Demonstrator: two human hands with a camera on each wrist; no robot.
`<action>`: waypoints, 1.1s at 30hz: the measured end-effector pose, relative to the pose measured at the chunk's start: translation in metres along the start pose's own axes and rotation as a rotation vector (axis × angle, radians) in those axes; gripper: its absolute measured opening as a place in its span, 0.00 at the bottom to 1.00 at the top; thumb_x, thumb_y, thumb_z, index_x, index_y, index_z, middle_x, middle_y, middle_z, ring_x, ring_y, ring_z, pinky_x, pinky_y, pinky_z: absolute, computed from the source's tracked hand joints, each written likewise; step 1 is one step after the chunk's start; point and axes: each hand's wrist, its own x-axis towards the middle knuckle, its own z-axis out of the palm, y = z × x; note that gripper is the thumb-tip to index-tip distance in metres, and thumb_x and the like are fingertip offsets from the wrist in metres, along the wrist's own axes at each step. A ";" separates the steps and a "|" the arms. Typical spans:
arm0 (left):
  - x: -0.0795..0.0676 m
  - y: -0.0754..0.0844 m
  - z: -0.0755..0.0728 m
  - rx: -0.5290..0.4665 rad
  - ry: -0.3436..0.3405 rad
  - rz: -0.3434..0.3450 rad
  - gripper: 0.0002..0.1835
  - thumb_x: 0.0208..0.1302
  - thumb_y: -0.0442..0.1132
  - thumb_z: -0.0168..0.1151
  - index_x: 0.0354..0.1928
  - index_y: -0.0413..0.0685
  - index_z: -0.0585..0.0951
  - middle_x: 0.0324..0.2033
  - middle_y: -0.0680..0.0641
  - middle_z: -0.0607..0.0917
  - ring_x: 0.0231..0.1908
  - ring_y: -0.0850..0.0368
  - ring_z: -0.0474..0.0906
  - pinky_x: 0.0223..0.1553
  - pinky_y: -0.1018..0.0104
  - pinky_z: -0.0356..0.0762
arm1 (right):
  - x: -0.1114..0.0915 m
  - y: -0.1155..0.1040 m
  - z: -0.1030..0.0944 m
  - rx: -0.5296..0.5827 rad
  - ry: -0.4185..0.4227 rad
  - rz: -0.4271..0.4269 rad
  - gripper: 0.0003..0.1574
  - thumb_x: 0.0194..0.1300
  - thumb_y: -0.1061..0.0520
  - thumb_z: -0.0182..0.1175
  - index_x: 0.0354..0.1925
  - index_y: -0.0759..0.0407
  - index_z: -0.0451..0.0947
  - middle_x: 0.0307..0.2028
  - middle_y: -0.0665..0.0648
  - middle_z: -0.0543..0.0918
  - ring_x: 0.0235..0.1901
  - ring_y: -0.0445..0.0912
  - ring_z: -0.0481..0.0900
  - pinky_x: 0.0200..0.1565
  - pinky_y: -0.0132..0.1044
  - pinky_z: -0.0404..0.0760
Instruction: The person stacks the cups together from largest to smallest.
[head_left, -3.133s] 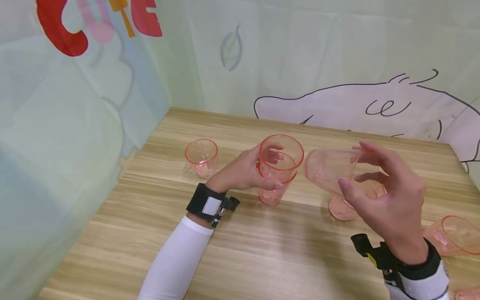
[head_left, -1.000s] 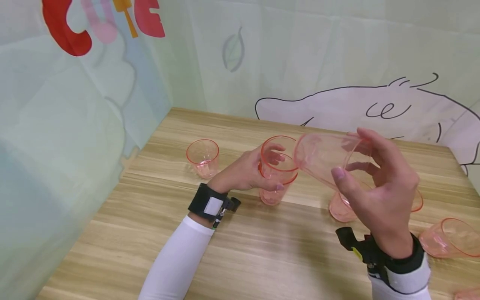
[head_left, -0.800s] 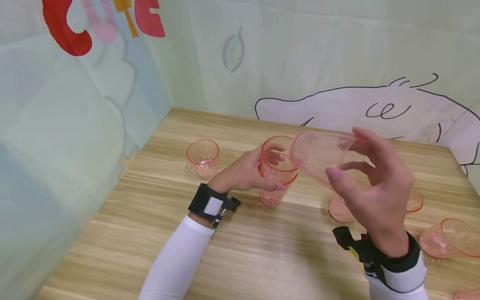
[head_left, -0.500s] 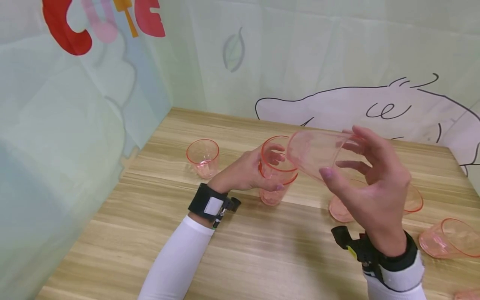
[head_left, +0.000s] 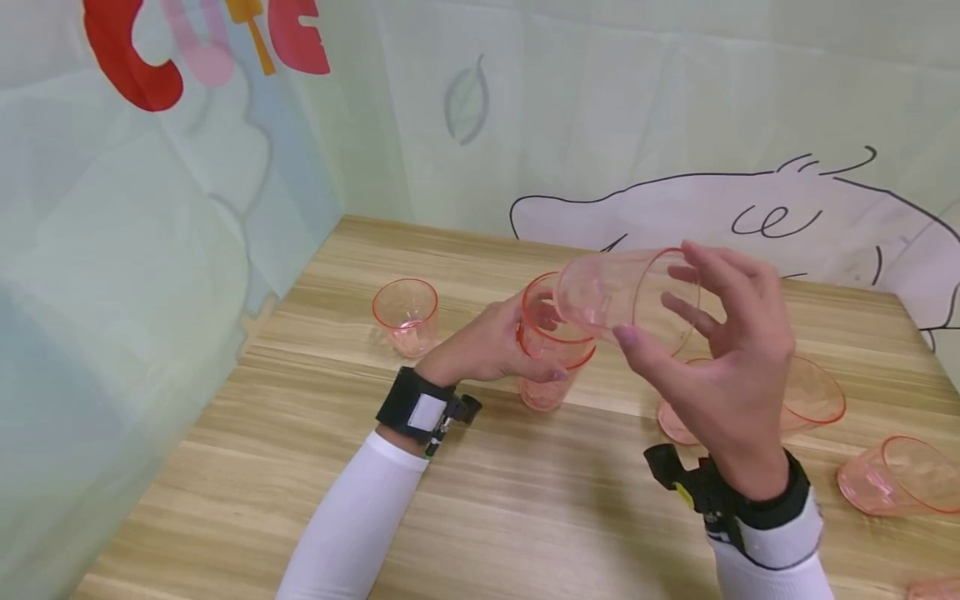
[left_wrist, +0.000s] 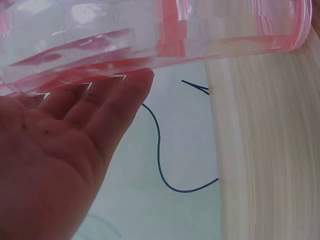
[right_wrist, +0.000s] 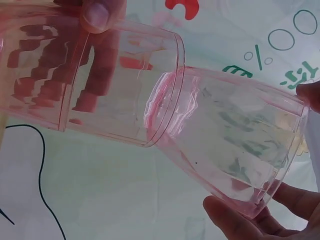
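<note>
My left hand [head_left: 495,342] grips a stack of clear pink plastic cups [head_left: 543,390], one nested in another, upright on the wooden table. Fingers wrap the far side and the thumb lies across the front. Above and to the right, my right hand [head_left: 731,367] pinches another clear pink cup [head_left: 600,292] near its rim, between thumb and fingertips. That cup is tipped on its side, base toward the stack. In the right wrist view, the base of the held cup [right_wrist: 235,130] overlaps the mouth of the stack [right_wrist: 130,100].
A single pink cup [head_left: 405,321] stands to the left of the stack. Pink cups [head_left: 813,396] are partly hidden behind my right hand, another cup [head_left: 896,477] is farther right, and one [head_left: 933,588] shows at the lower right edge. Printed sheets [head_left: 600,108] wall the table's back and left.
My right hand has moved left and slightly up with its cup, bringing the cup's base over the stack's mouth. My left hand and the stack stay in place.
</note>
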 end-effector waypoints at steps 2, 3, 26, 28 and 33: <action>0.000 0.000 0.000 0.038 0.001 -0.010 0.48 0.46 0.42 0.83 0.70 0.63 0.68 0.50 0.53 0.85 0.48 0.58 0.81 0.55 0.60 0.78 | 0.000 0.001 0.001 0.011 0.000 -0.009 0.45 0.37 0.74 0.75 0.60 0.72 0.76 0.54 0.61 0.74 0.54 0.59 0.77 0.51 0.36 0.83; 0.000 0.001 0.000 0.057 0.003 -0.014 0.48 0.46 0.43 0.83 0.70 0.62 0.68 0.50 0.54 0.85 0.48 0.59 0.81 0.55 0.61 0.78 | 0.001 0.001 0.002 0.019 0.001 -0.015 0.45 0.37 0.74 0.75 0.59 0.73 0.76 0.54 0.62 0.74 0.54 0.59 0.77 0.51 0.37 0.83; -0.003 0.004 0.000 0.088 -0.001 -0.059 0.45 0.46 0.49 0.83 0.66 0.58 0.69 0.45 0.53 0.85 0.43 0.55 0.80 0.50 0.57 0.79 | 0.010 0.003 0.026 -0.071 -0.045 -0.134 0.40 0.43 0.63 0.77 0.57 0.71 0.79 0.55 0.59 0.84 0.54 0.57 0.81 0.54 0.41 0.82; -0.003 0.003 0.000 0.108 0.002 -0.067 0.45 0.46 0.49 0.83 0.66 0.58 0.69 0.46 0.53 0.84 0.44 0.57 0.80 0.51 0.60 0.79 | 0.010 0.005 0.026 -0.076 -0.049 -0.129 0.40 0.43 0.64 0.77 0.57 0.70 0.79 0.55 0.59 0.84 0.54 0.56 0.81 0.53 0.41 0.82; -0.002 0.003 -0.001 0.163 0.011 -0.091 0.47 0.45 0.50 0.82 0.68 0.57 0.67 0.48 0.53 0.83 0.45 0.58 0.80 0.51 0.61 0.79 | 0.011 0.009 0.028 -0.086 -0.067 -0.118 0.40 0.45 0.62 0.78 0.59 0.68 0.79 0.55 0.58 0.84 0.55 0.55 0.81 0.53 0.42 0.82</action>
